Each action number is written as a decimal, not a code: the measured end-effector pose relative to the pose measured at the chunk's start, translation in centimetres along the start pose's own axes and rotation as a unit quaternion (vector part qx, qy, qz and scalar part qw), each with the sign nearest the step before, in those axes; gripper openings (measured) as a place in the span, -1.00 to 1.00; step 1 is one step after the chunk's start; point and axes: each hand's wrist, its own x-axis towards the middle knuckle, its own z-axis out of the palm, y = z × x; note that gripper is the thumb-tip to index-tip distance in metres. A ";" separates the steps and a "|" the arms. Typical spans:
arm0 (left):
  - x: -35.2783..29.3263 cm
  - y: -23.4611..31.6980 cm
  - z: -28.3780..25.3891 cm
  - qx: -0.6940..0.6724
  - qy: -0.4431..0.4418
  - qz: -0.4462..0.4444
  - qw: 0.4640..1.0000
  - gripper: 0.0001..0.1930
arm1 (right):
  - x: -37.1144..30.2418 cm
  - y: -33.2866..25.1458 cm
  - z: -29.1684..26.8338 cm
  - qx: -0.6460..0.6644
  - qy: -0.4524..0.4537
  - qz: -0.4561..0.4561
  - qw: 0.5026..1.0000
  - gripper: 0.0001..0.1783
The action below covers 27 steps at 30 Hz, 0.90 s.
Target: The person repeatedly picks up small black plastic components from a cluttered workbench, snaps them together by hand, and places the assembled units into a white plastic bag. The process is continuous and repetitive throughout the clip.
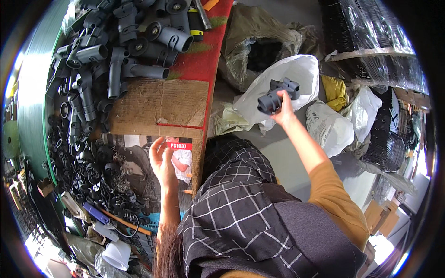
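My right hand (283, 110) is closed round a dark grey plastic fitting (268, 103) made of short tube sections. It holds the fitting over the open mouth of a white sack (303, 69) on the right. My left hand (162, 160) hangs above the workbench's near part with its fingers curved and apart, nothing in it. Beneath it lies a printed sheet with a picture (183, 164). Similar grey tube fittings (143, 69) are heaped at the far left of the bench, and small dark wheel-shaped plastic parts (95, 171) lie left of my left hand.
A piece of cardboard (157, 104) covers part of the red bench top (204, 62). Beyond the white sack stands a large translucent bag (255, 28). More sacks (329, 127) and wrapped stacks (384, 28) crowd the right. A white cup (117, 255) sits at the lower left.
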 end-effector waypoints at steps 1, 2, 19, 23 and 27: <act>-0.1 -0.1 -0.3 -0.004 -0.001 0.004 1.000 -0.63 | 2.2 -1.1 -0.7 -0.020 0.024 0.015 0.999 -0.57; -0.1 -0.2 -0.5 -0.009 0.001 0.010 1.000 -0.64 | 4.1 -2.1 -1.3 -0.035 0.033 0.036 0.998 -0.58; -1.7 -0.8 -4.7 -0.015 0.152 0.008 0.988 -0.67 | 4.9 -0.7 14.3 -0.343 -0.206 -0.377 0.835 -0.44; -2.4 -0.8 -5.1 -0.020 0.164 0.064 0.984 -0.69 | 2.1 2.0 29.8 -0.447 -0.116 -0.703 0.541 -0.39; -3.5 0.0 -6.1 -0.045 0.185 0.084 0.978 -0.75 | -1.1 0.1 34.9 -0.629 -0.097 -0.474 0.608 -0.17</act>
